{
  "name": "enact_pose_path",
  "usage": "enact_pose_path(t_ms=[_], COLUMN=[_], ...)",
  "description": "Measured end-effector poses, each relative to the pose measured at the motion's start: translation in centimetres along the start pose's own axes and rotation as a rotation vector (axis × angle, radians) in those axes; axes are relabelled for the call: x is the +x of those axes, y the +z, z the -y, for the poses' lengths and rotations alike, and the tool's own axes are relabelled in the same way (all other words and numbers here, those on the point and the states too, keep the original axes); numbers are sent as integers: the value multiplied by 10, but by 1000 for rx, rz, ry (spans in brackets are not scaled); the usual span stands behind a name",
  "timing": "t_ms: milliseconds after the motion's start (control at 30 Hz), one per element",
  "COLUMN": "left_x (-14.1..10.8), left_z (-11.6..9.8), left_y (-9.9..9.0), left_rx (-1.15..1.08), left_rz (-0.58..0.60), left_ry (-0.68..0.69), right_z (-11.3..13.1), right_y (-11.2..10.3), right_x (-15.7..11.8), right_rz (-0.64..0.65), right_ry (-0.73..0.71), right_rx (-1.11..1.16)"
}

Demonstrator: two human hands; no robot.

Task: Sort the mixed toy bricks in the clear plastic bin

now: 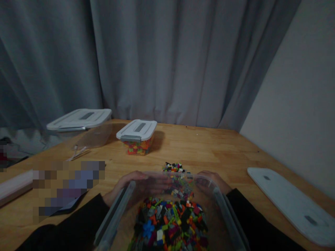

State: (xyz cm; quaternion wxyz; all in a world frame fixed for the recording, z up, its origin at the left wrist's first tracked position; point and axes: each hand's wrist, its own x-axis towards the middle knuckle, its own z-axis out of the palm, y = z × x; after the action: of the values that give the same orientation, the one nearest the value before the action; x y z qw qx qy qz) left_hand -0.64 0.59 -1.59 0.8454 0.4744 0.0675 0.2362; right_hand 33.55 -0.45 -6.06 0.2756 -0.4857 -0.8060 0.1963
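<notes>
In front of me stands a lidless clear plastic bin (123,209), holding a heap of small mixed-colour building bricks (170,223). My left hand (133,179) reaches round its far left corner; the fingers show through the plastic, laid along the outside of the far wall. Round the far right corner curls my right hand (213,179), its fingertips partly hidden by the rim. Both forearms run along the bin's outer sides. Just beyond the far wall, a small pile of loose bricks (174,167) lies on the wooden table (199,146), partly seen through the plastic.
A small lidded box (137,144) of orange and green pieces stands farther back. Left of it is a larger clear box (81,120) with a white lid. A white lid (288,202) lies at right. Blurred flat items (73,188) lie at left. Grey curtains (167,62) hang behind.
</notes>
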Motion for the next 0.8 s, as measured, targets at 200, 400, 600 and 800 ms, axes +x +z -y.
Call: enact_pose_path(t_ms=[200,400,600,800], left_x=[0,0,1,0], left_z=[-2,-3,0,-1], left_y=[5,7,3,1], left_rx=[14,9,5,-9], left_rz=[-40,-51,-124,-73], left_ry=[5,-12,-26,-30], right_z=[13,37,58,64], right_y=[-14,-27,-28,-26], right_x=[-1,-5,-9,-11], right_rz=[-81,-335,-338,-276], right_ry=[104,264,255,220], right_rx=[166,672,1046,1082])
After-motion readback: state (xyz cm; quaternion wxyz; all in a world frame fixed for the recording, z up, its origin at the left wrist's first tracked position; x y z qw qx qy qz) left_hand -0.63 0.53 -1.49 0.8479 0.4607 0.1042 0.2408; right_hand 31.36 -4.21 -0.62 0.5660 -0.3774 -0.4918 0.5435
